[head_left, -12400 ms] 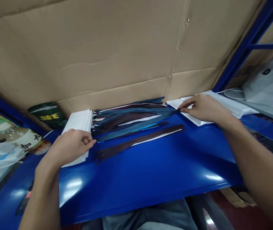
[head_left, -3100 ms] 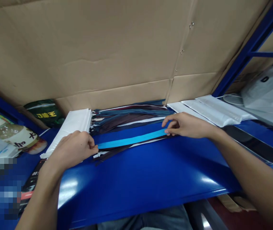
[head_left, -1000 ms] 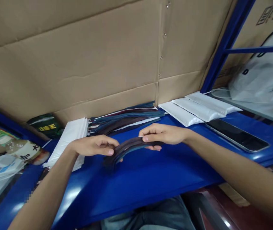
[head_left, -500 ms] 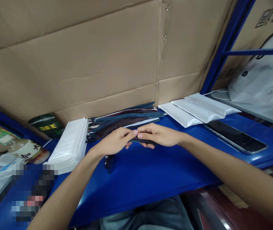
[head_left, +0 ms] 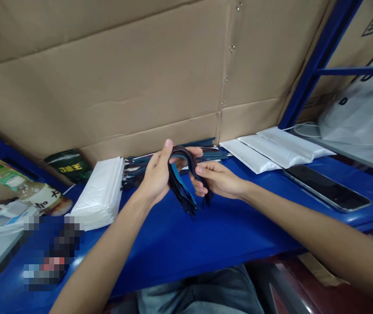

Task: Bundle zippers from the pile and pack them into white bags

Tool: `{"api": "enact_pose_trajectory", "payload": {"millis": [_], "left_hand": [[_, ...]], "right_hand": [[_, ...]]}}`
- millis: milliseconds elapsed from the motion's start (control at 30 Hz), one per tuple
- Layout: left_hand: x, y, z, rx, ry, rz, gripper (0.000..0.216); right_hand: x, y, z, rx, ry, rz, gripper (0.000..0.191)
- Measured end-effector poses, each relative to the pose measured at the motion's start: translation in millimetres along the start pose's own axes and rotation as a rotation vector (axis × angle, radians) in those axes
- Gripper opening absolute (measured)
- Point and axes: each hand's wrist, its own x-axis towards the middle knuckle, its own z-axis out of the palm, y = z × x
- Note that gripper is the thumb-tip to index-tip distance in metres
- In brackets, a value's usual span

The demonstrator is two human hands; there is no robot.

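A bundle of thin dark strips (head_left: 180, 153), black, brown and blue, is bent into an arch above the blue table, its loose ends hanging down. My left hand (head_left: 158, 173) supports the left side of the arch, thumb raised and fingers behind the strips. On the other side, my right hand (head_left: 215, 178) has its fingers closed round the bundle's right part. More strips in dark blue, brown and white (head_left: 136, 168) lie in a pile behind my hands, partly covered by them. What material the strips are made of cannot be made out.
White padded mailers (head_left: 103, 185) are stacked at the left, and several more (head_left: 260, 157) lie at the right. A phone (head_left: 328, 188) rests on the blue table (head_left: 180, 244). Farther left are a bottle (head_left: 44, 196) and a dark green packet (head_left: 70, 165). Cardboard (head_left: 124, 83) stands behind.
My hands have moved apart and my left hand has turned, thumb up. The bundle, mostly hidden in my fingers before, is now bent into an arch. The view has shifted slightly.
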Motion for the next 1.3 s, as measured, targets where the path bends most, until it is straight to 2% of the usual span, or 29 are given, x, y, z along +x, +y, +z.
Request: {"api": "enact_pose_trajectory", "payload": {"millis": [167, 467, 600, 800, 1000, 1100, 1200, 1233, 1300], "left_hand": [[2.7, -22.5, -0.6, -0.044, 0.068, 0.102, 0.06], [-4.6, -32.7, 2.6, -0.141, 0.031, 0.086, 0.048], [-6.6, -37.3, 7.9, -0.189, 0.071, 0.043, 0.047], [-10.5, -39.8, 14.3, -0.198, 0.165, -0.015, 0.046], [-7.0, -41.5, 10.6, -0.174, 0.227, 0.152, 0.04], [-5.5, -43.1, 9.6, -0.124, 0.228, 0.215, 0.038], [-5.9, -45.0, 10.7, -0.052, 0.226, 0.235, 0.035], [-6.2, -45.9, 11.2, -0.018, 0.228, 0.238, 0.034], [-6.4, -47.8, 11.5, 0.046, 0.236, 0.232, 0.032]], "right_hand": [[1.0, 3.5, 3.0, 0.148, 0.023, 0.046, 0.028], [1.6, 5.6, 3.7, 0.162, 0.087, 0.044, 0.029], [1.1, 4.6, 5.7, 0.152, 0.105, 0.077, 0.031], [4.4, 12.5, 10.8, 0.002, 0.18, 0.052, 0.04], [4.3, 17.5, 7.9, -0.344, 0.292, -0.087, 0.044], [3.1, 16.3, 13.2, -0.464, 0.225, -0.115, 0.06], [2.1, 17.5, 22.3, -0.467, 0.144, -0.102, 0.075], [1.7, 18.9, 25.0, -0.453, 0.124, -0.077, 0.075], [0.8, 23.3, 28.7, -0.424, 0.061, 0.015, 0.058]]}}
